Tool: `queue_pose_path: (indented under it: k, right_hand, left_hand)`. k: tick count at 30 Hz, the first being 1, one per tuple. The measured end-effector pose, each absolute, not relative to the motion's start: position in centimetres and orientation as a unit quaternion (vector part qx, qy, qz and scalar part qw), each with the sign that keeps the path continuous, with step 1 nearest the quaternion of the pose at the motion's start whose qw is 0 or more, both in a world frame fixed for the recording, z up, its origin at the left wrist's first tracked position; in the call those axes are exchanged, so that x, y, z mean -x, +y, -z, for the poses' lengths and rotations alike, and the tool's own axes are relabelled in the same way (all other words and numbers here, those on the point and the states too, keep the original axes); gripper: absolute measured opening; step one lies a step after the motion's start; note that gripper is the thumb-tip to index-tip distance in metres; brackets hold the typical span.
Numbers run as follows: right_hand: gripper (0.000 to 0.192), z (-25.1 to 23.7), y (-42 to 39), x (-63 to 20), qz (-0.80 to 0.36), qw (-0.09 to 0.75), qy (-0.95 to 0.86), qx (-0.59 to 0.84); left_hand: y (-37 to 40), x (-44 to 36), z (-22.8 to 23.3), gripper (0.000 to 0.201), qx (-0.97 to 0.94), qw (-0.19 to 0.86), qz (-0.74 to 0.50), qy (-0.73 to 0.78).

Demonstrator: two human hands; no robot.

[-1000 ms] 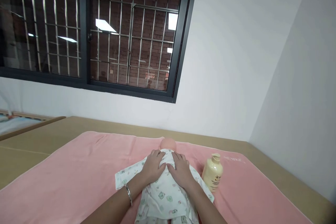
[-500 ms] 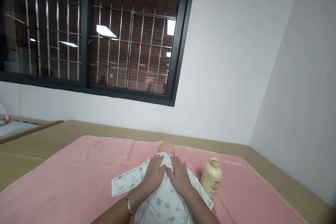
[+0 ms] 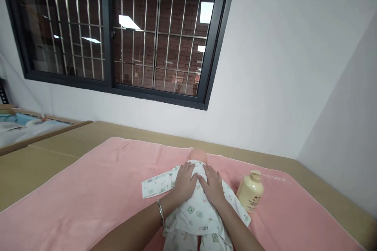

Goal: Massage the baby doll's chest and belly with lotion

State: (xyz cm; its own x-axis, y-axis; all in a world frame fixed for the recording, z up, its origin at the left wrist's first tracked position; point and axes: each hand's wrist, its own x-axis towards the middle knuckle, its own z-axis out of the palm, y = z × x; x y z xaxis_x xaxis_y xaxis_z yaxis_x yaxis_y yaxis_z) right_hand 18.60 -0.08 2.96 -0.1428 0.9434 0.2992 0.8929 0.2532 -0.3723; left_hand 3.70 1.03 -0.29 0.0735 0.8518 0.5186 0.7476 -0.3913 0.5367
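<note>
Two hands flat on doll [image 3: 198, 156] | white printed romper [image 3: 194, 213]; bald head

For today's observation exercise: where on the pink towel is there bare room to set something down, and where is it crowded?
The pink towel lies bare left of the doll, from its spread sleeve to the towel's left edge. A smaller bare patch lies right of the lotion bottle. It is crowded at the middle: left hand and right hand rest flat on the doll, with the bottle close beside it.

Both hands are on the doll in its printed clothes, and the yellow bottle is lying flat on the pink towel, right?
Not quite. In the head view the bottle stands upright on the pink towel. Both the left hand and right hand do rest on the doll.
</note>
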Motion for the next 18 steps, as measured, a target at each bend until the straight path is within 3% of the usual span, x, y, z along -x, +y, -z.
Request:
queue_pose_path:
  k: [18]
  right_hand:
    - [0.055, -3.23, -0.33, -18.6, -0.065, 0.259, -0.753, 0.601]
  left_hand:
    - [0.98, -3.4, -0.39, 0.04, -0.733, 0.079, -0.408, 0.538]
